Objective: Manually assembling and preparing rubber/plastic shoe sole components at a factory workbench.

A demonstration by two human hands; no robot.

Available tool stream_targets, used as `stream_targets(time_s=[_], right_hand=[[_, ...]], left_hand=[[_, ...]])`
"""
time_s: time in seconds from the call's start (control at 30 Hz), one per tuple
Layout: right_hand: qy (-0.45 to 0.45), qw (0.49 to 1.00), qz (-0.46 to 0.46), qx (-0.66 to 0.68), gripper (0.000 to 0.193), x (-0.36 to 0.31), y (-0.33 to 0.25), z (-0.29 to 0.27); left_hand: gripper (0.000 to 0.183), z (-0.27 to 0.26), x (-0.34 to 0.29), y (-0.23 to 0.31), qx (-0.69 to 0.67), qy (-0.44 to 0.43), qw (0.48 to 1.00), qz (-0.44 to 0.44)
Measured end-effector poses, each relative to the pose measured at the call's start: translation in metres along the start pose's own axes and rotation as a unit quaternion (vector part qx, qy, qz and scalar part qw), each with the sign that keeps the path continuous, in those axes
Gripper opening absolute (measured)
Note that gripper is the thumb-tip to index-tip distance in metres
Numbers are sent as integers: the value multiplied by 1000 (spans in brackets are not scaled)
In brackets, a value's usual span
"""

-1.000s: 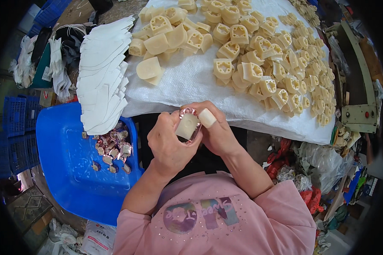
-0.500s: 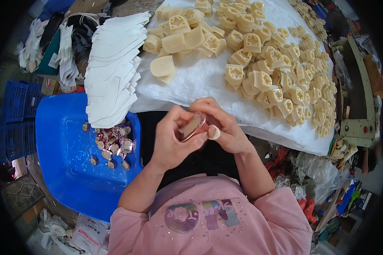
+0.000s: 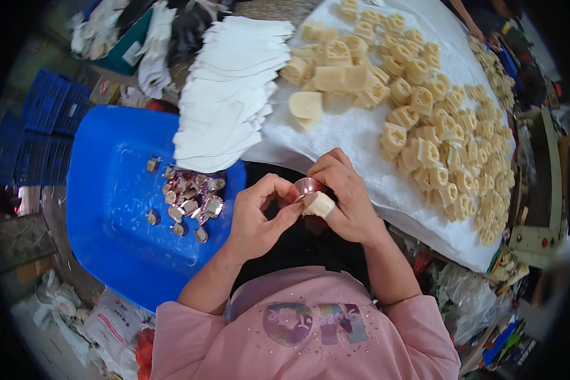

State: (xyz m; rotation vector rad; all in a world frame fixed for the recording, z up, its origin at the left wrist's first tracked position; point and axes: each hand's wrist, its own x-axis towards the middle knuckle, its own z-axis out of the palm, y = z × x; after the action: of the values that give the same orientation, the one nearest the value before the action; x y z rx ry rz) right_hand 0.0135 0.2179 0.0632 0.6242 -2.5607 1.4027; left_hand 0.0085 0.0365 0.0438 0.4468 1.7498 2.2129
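Observation:
In front of my body, my left hand (image 3: 259,212) and my right hand (image 3: 349,199) hold one small shiny pink metallic piece (image 3: 308,185) between them. My left thumb and fingers close on its near left side. Curled fingers of my right hand grip it from the other side. A cream wrap or cover (image 3: 320,206) sits at my right thumb's tip; I cannot tell which. The fingers hide much of the piece. To the left, a blue basin (image 3: 101,209) contains several similar shiny pieces (image 3: 191,197) with pale faces.
A white woven sheet (image 3: 361,152) bears many cream hollow arched pieces (image 3: 424,152). Overlapping white flat cutouts (image 3: 228,95) lie along its left edge, reaching over the basin. Blue crates (image 3: 47,120) stand far left. Another person's arm (image 3: 467,16) shows at the upper right.
The pink metallic piece has turned in my hands: its pale inner face showed before, and now its shiny outside does. The whole view has swung, shifting the basin and sheet rightward.

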Motion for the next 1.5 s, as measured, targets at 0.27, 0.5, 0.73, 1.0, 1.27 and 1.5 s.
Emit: stream_targets(time_s=[0.27, 0.5, 0.73, 1.0, 1.27, 1.5], right_hand=[[31, 988, -38, -146, 28, 61, 1, 24], [66, 959, 8, -276, 18, 106, 0, 49], [12, 977, 11, -214, 11, 114, -3, 56], [-11, 987, 29, 157, 5, 90, -38, 40], [76, 938, 39, 336, 7, 88, -49, 38], [176, 854, -35, 489, 15, 77, -55, 2]], left_hand=[[21, -78, -36, -11, 446, 172, 876, 61], [28, -69, -16, -1, 472, 213, 834, 190], [37, -40, 24, -3, 529, 100, 803, 257], [37, -38, 23, -3, 579, 86, 764, 271], [47, -38, 11, -15, 589, 61, 785, 180], [53, -26, 9, 6, 439, 45, 880, 174]])
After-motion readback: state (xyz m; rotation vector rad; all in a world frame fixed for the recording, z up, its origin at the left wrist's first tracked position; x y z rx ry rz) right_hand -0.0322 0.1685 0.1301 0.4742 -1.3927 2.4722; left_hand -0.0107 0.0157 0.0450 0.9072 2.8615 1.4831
